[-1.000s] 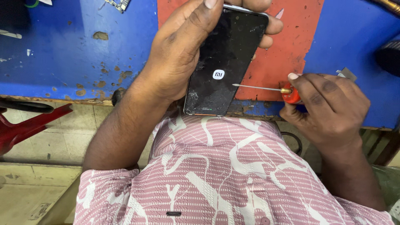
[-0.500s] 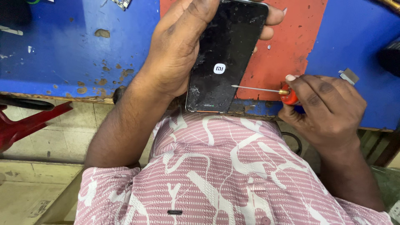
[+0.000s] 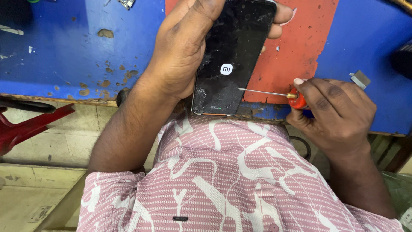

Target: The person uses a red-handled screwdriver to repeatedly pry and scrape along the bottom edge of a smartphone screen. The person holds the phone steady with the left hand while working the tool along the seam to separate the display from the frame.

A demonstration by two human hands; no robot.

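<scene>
My left hand (image 3: 182, 47) grips a black smartphone (image 3: 229, 56) from its left side, back cover up, fingertips wrapped over its right edge. The dusty phone lies tilted at the bench's near edge, partly over an orange mat (image 3: 296, 51). My right hand (image 3: 337, 114) holds a small screwdriver (image 3: 274, 93) with an orange-red handle. Its thin metal shaft points left, and its tip rests at the phone's lower right edge.
A worn blue workbench (image 3: 73, 51) with chipped paint carries the orange mat. A small grey metal piece (image 3: 359, 79) lies right of my right hand. A red metal frame (image 3: 30, 124) stands at the left over a tiled floor. My pink patterned shirt fills the foreground.
The phone and my left hand have shifted slightly up and away. The screwdriver tip stays at the phone's lower right edge.
</scene>
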